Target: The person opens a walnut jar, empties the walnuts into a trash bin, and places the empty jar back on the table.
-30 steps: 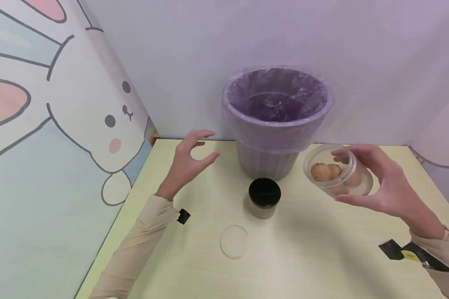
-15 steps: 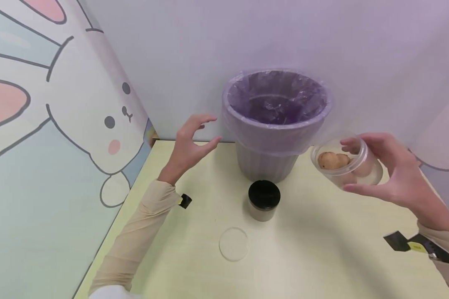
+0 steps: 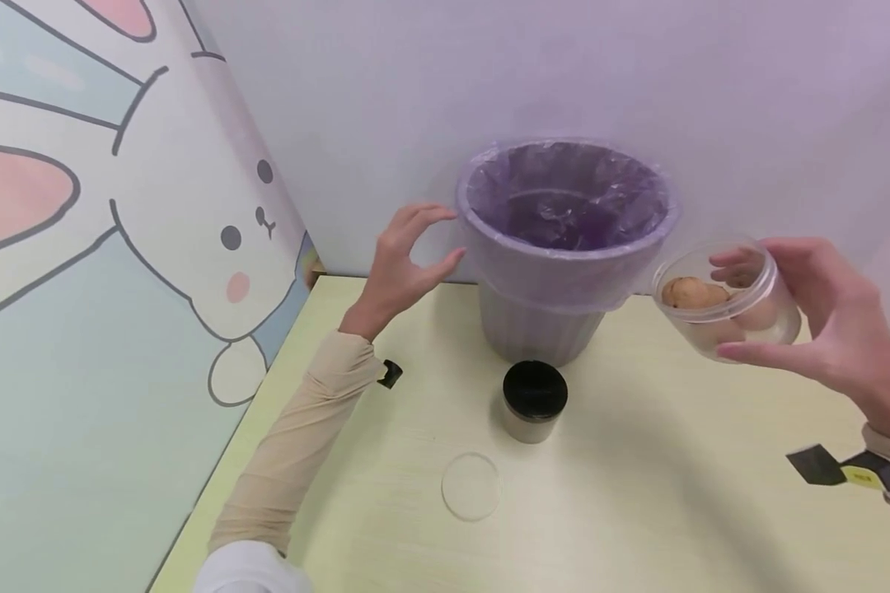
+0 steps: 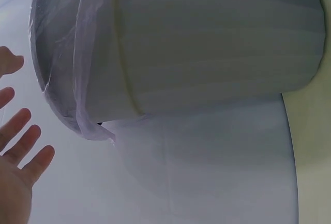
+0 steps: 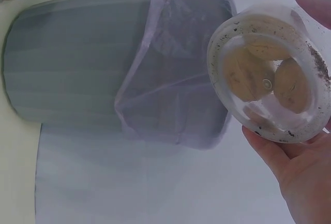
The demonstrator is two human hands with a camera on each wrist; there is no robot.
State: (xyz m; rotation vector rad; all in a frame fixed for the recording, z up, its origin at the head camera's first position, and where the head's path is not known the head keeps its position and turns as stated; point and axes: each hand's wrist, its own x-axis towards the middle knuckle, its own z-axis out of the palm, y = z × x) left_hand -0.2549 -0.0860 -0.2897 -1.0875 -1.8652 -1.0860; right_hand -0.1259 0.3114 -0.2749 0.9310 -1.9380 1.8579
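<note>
With my right hand (image 3: 834,321) I grip the tipped tub (image 3: 765,321), probably so nothing spills; my empty left hand (image 3: 402,270) curves near the bin (image 3: 552,288).

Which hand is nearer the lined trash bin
Left: your left hand is just left of the trash bin; your right hand, holding a clear plastic jar, is farther to its right.

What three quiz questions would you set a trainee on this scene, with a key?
1. Which hand holds the clear tub?
2. True or false: the clear tub is empty.
3. The left hand is nearest to: A) the black-lidded jar; B) the lined bin; C) the clear disc on the table.

Key: 1. the right hand; 2. false, it holds brown roundish pieces; 3. B.
</note>
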